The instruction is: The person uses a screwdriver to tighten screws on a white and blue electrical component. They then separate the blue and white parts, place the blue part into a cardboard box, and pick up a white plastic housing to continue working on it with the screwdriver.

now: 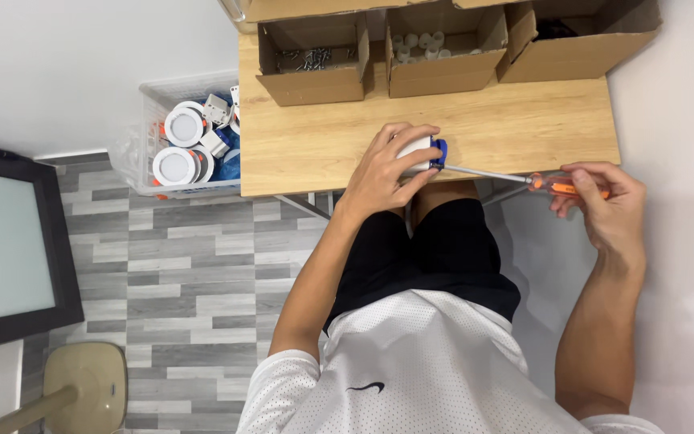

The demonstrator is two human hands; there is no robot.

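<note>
The left hand [383,169] grips a small white part with a blue end [427,153], pressing it onto the wooden table [524,128]. The right hand [604,201], well to its right, pinches the orange handle of a screwdriver [524,178], whose tip meets the blue end just beside the left fingers.

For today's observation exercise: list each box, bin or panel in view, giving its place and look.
Left cardboard box: table's back edge, brown, open, holding dark screws.
Middle cardboard box: beside it, brown, holding small white parts.
Right cardboard box: brown, open.
Clear plastic bin: on floor, round white fittings inside.
Dark-framed panel: far left, pale.
</note>
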